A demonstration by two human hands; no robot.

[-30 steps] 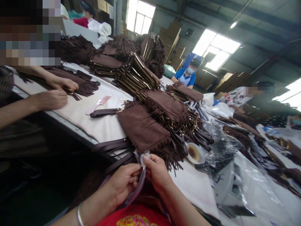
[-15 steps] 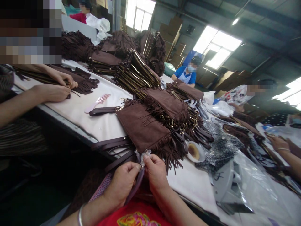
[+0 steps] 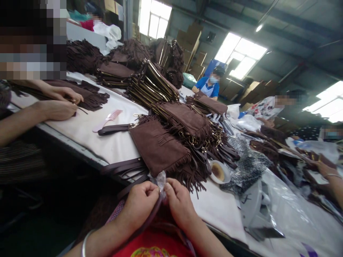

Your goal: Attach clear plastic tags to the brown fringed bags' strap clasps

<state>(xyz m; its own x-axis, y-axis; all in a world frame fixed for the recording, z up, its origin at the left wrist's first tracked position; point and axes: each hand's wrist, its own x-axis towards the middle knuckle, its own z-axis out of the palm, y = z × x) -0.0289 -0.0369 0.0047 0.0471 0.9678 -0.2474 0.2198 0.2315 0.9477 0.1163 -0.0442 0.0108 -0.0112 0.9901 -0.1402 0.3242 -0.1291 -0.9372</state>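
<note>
At the table's near edge, my left hand (image 3: 143, 200) is closed in a pinch on a piece of clear plastic film (image 3: 161, 180) and the top of a dark strap below it. Close beside it, my right hand (image 3: 179, 201) pinches the same film from the other side. Just beyond my fingers lies a brown fringed pouch (image 3: 158, 146) on its pile, with dark wrist straps (image 3: 125, 167) hanging off to the left. The strap's metal end is hidden by my fingers and the film.
Stacked pouches (image 3: 152, 87) rise behind. A pink comb (image 3: 107, 120) and another person's hands (image 3: 63, 101) are at left. To the right are a small bowl (image 3: 219, 172), a white box (image 3: 253, 207) and clear plastic sheeting (image 3: 297, 210). Other people work farther back.
The clear film now stands up higher between my hands, and my fingers cover the metal end seen before. The view has shifted slightly. The other person's hands at left have moved a little.
</note>
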